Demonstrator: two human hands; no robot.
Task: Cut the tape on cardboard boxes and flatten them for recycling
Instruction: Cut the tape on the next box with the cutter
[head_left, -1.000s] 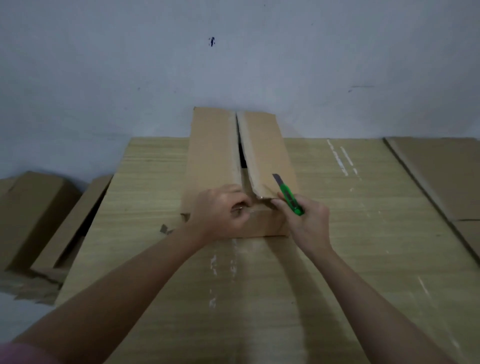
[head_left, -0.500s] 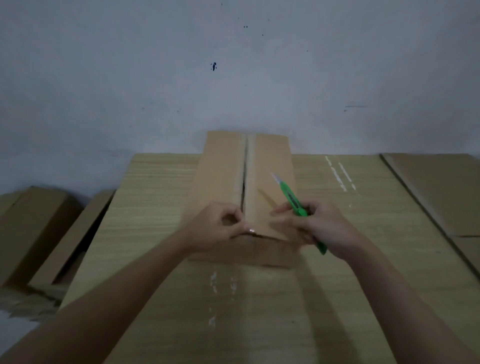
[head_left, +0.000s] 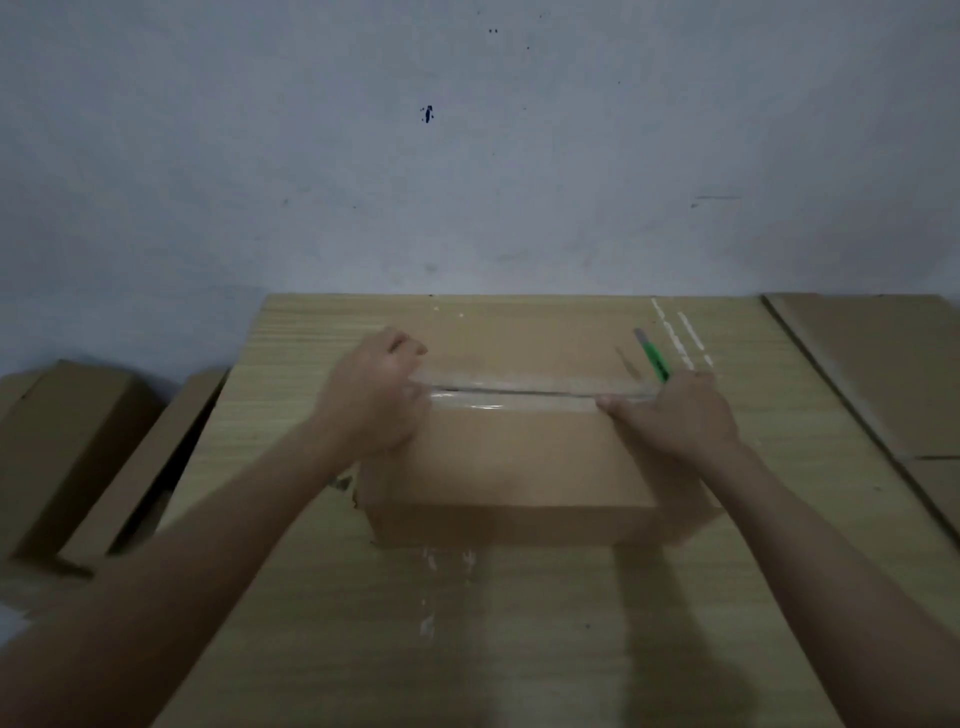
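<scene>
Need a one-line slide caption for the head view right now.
Both hands, left hand and right hand with green cutter, hold a cardboard box at its taped seam on the wooden table.

No legible text, no labels or numbers — cardboard box (head_left: 519, 457) plain, unmarked

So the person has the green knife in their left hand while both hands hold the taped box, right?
Not quite: the green knife is in the right hand, not the left hand. The head view shows both hands holding the taped box.
</scene>
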